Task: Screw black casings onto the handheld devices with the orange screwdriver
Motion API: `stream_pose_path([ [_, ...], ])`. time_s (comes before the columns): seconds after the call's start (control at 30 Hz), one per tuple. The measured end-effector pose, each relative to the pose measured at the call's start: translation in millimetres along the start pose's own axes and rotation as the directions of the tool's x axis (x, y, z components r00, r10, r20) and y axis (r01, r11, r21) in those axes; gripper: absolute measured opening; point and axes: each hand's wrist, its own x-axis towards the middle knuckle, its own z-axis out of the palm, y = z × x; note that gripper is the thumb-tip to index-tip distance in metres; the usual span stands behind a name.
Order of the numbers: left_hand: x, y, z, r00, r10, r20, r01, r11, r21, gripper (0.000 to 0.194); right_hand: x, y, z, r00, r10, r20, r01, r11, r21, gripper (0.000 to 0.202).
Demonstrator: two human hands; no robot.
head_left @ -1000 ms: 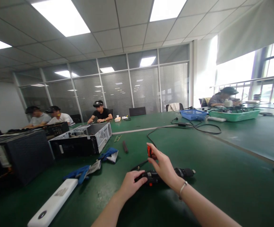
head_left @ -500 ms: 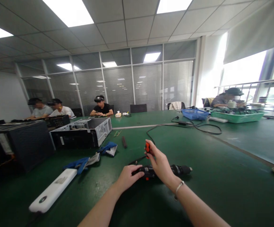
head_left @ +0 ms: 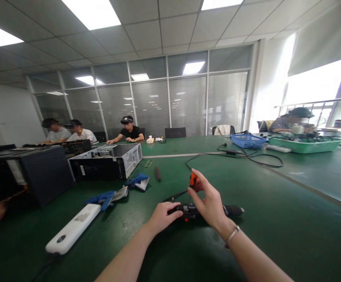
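A long black corded power tool (head_left: 189, 210) lies on its side on the green table, its ribbed collar and metal tip pointing right. My left hand (head_left: 164, 216) is closed on the tool's left end, thumb and fingers gripping the body. Above the tool, my right hand (head_left: 210, 199) pinches the orange and black handle of a screwdriver (head_left: 193, 182), held upright. The thin shaft points down at the tool body; whether its tip sits on a screw cannot be seen. Part of the body is hidden behind my right hand.
Left are a white power bank-like box (head_left: 73, 229), blue-grey gloves (head_left: 138, 182), an open computer case (head_left: 106, 162) and a dark case (head_left: 53, 172). A brown bar (head_left: 158, 174) lies ahead. Cable (head_left: 232, 152), blue basket (head_left: 248, 141) and green basket (head_left: 305, 145) stand right. Other people sit around.
The view has shifted slightly, so everything sits a little differently in the picture. The screwdriver handle has turned or tilted a little in my right hand; my left hand keeps its hold.
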Motion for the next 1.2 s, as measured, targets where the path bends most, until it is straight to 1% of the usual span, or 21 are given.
stream_pose_path([
  [0.1, 0, 2, -0.9, 1.000, 0.010, 0.008, -0.009, 1.000, -0.005, 0.043, 0, 1, -2, 0.998, -0.051, 0.028, 0.052, 0.998, -0.025, 0.050],
  [0.2, 0, 4, -1.8, 1.000, 0.010, 0.018, -0.010, 1.000, -0.002, 0.043, -2, 1, -1, 0.995, -0.073, 0.067, 0.076, 0.997, -0.035, 0.048],
  [0.4, -2, 8, -2.3, 0.999, 0.041, 0.021, -0.041, 0.999, -0.008, 0.039, -3, -4, -4, 0.981, -0.120, 0.151, 0.121, 0.993, 0.003, 0.045],
  [0.57, -4, 11, -3.3, 0.998, 0.049, 0.033, -0.049, 0.999, -0.003, 0.036, -5, -2, -6, 0.975, -0.089, 0.204, 0.065, 0.991, 0.121, 0.048],
  [0.63, -4, 10, -3.0, 0.999, 0.042, 0.029, -0.043, 0.999, 0.004, 0.035, -7, 2, -3, 0.979, -0.065, 0.194, 0.044, 0.993, 0.111, 0.050],
  [0.73, -4, 7, -1.0, 1.000, 0.023, 0.009, -0.023, 1.000, 0.012, 0.037, -9, 9, 1, 0.993, 0.001, 0.119, -0.005, 1.000, 0.029, 0.052],
  [0.8, -4, 5, 1.1, 1.000, 0.004, -0.016, -0.004, 1.000, 0.014, 0.040, -9, 13, 3, 0.996, 0.037, 0.086, -0.039, 0.999, 0.028, 0.053],
  [0.87, -5, 3, 3.1, 0.999, -0.006, -0.039, 0.007, 1.000, 0.014, 0.042, -8, 15, 3, 0.994, 0.052, 0.095, -0.063, 0.991, 0.114, 0.052],
  [0.93, -6, 2, 4.5, 0.998, -0.004, -0.057, 0.005, 1.000, 0.004, 0.045, -7, 17, 2, 0.988, 0.049, 0.149, -0.082, 0.971, 0.226, 0.051],
  [0.97, -6, 2, 4.8, 0.998, 0.007, -0.062, -0.008, 1.000, -0.006, 0.047, -6, 18, 1, 0.984, 0.042, 0.173, -0.086, 0.963, 0.255, 0.052],
  [1.03, -7, 3, 4.7, 0.996, 0.056, -0.068, -0.057, 0.998, -0.016, 0.046, -6, 19, 0, 0.984, 0.036, 0.172, -0.074, 0.972, 0.221, 0.053],
  [1.13, -7, 6, 4.0, 0.990, 0.133, -0.051, -0.133, 0.991, 0.000, 0.037, -8, 21, 1, 0.996, 0.026, 0.091, -0.033, 0.996, 0.078, 0.054],
  [1.2, -7, 8, 3.7, 0.991, 0.131, -0.040, -0.131, 0.991, 0.011, 0.035, -9, 20, 3, 0.996, 0.012, 0.083, -0.019, 0.996, 0.091, 0.051],
])
